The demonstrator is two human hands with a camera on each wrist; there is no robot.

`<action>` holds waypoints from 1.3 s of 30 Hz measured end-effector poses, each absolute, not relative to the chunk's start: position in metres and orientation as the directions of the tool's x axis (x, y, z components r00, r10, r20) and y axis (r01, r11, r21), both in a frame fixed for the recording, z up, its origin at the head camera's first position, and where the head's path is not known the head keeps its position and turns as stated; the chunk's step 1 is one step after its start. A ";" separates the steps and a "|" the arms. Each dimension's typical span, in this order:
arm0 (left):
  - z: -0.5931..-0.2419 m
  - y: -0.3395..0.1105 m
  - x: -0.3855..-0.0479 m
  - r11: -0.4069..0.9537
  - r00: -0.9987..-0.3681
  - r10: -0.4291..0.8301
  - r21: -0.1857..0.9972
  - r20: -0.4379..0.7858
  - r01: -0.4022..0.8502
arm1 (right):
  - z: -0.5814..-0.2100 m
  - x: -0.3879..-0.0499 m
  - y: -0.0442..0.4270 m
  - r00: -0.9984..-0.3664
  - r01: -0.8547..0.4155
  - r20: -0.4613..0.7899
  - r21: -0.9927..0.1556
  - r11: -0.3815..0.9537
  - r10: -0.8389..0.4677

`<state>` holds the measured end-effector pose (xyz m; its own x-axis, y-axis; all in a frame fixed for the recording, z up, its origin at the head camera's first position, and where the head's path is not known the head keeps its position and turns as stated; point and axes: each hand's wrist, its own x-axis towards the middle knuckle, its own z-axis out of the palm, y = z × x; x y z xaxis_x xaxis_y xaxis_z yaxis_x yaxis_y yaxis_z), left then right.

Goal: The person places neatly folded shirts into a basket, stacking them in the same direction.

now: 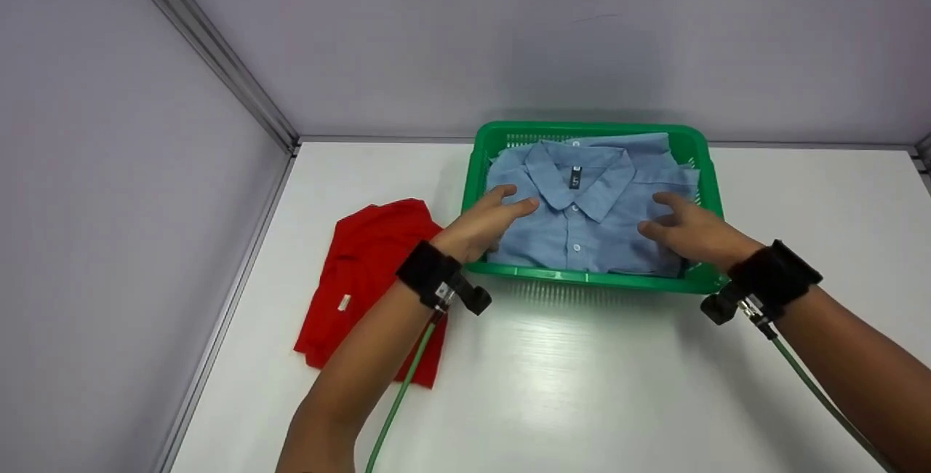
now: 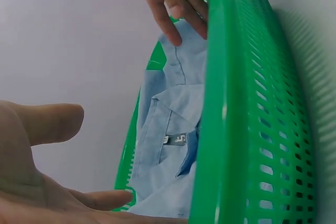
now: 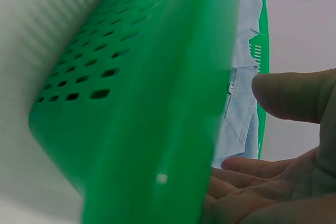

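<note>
A folded light blue button-up shirt (image 1: 604,229) lies collar-up in a green plastic basket (image 1: 582,278), with a dark tag inside its collar. My left hand (image 1: 480,225) reaches over the basket's left side, thumb and fingers spread apart at the shirt's left edge. Over the right side of the basket, my right hand (image 1: 694,233) has its thumb and forefinger extended above the shirt. Both wrist views show the palms inside the rim, with the thumbs held away from the cloth. Some fingertips are hidden between the shirt and the basket walls.
On the white table (image 1: 553,386), a folded red garment (image 1: 371,262) with a small white label lies left of the basket, partly under my left forearm. Grey panels (image 1: 582,36) stand behind and to the left. Green cables (image 1: 400,400) run from both wrist cameras.
</note>
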<state>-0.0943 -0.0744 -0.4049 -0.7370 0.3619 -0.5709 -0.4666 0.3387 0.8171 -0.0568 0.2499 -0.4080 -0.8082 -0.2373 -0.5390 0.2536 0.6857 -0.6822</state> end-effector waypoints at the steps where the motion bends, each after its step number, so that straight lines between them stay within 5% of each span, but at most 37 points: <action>1: -0.406 -0.073 -0.095 0.345 -0.740 0.365 0.820 -0.565 -0.456 | -0.409 -0.057 0.250 -0.809 0.253 -0.537 -0.685 0.683 -0.239; 9: -0.413 -0.062 -0.085 0.396 -0.785 0.385 0.855 -0.486 -0.335 | -0.415 -0.045 0.254 -0.861 0.193 -0.445 -0.734 0.652 -0.245; 20: -0.409 -0.068 -0.061 0.429 -0.923 0.365 0.902 -0.122 0.051 | -0.419 -0.015 0.234 -0.986 -0.072 -0.035 -0.789 0.610 -0.160; 32: -0.436 -0.084 0.012 0.507 -0.938 0.270 0.796 0.219 0.331 | -0.456 0.042 0.196 -0.946 -0.245 0.320 -0.619 0.746 -0.044; 39: -0.464 -0.096 0.052 0.702 -0.947 0.259 0.637 0.189 0.319 | -0.466 0.074 0.187 -0.962 -0.222 0.262 -0.586 0.779 -0.077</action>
